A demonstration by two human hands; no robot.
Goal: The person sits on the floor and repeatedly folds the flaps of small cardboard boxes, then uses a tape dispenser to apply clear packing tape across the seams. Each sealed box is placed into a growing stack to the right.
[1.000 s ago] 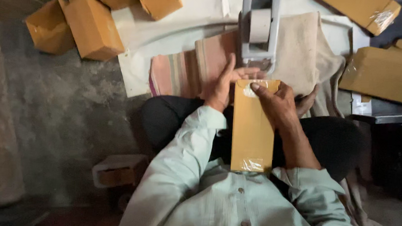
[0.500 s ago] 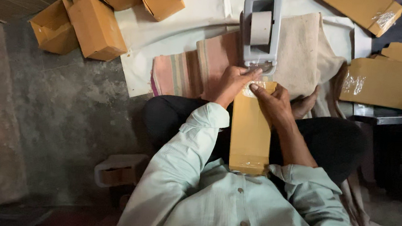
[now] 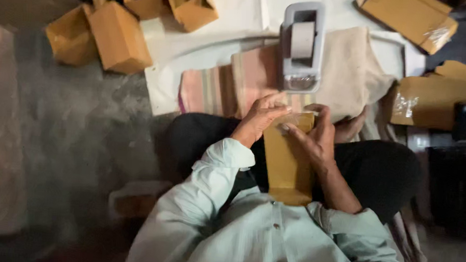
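Now I see my left hand (image 3: 260,117) and right hand (image 3: 315,138) both gripping the top of a tall brown box (image 3: 288,161) on my lap (upright), grey tape dispenser (image 3: 302,47) at 12 o'clock, more brown boxes (image 3: 118,36) at 10.

Counting around the one grey tape dispenser (image 3: 302,45): two hands (image 3: 260,116) showing, one upright brown box (image 3: 288,159) just below it.
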